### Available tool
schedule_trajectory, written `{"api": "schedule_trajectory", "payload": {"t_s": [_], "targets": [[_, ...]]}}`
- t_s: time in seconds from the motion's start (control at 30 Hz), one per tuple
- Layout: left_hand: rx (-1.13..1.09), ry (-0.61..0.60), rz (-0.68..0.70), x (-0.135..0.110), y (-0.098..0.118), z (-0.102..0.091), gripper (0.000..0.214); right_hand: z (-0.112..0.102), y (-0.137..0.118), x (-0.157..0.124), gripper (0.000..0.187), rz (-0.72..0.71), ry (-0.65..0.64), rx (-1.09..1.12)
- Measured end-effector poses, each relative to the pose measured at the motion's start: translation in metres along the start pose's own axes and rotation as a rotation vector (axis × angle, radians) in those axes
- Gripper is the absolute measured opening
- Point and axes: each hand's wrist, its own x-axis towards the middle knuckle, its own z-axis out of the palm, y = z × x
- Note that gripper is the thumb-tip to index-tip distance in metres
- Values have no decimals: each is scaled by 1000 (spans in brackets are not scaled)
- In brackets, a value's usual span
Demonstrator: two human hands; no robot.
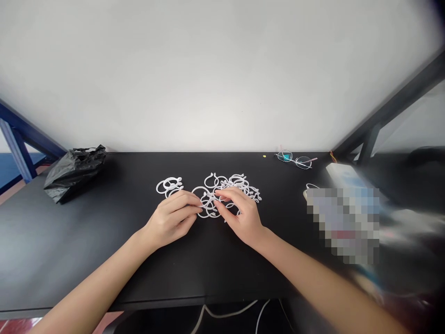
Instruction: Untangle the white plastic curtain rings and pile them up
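Dozens of white plastic rings (229,184), gapped hoops with knobbed ends, lay in an overlapping heap on the black worktop (201,264), with both hands at the near side of the heap. Several more made a small cluster (171,185) to the left of the heap, with a strip of bare surface between, probably so that the two groups would not tangle. The heap lay straight in front of the person, presumably so that both hands could reach the same rings without stretching. At its left edge was the left hand (174,215), fingers bent and close together, the tips against or just beside a ring; whether that grip had pinched it could not be told. Over its near right part was the right hand (241,213), thumb and forefinger parted only narrowly at the knobbed ends of a ring; whether this grip had closed on them was likewise unclear. A black plastic bag (76,171) sat well to the left of the heap and eyeglasses (304,163) lay beyond it to the right, perhaps to leave the hands room.
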Motion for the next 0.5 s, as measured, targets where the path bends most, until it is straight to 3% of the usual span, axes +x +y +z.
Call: {"api": "schedule_trajectory", "payload": {"t_s": [0.5], "targets": [[1,-51,7,2,2,-1,24,-2,-2,2,11,-17,-32,75]]}}
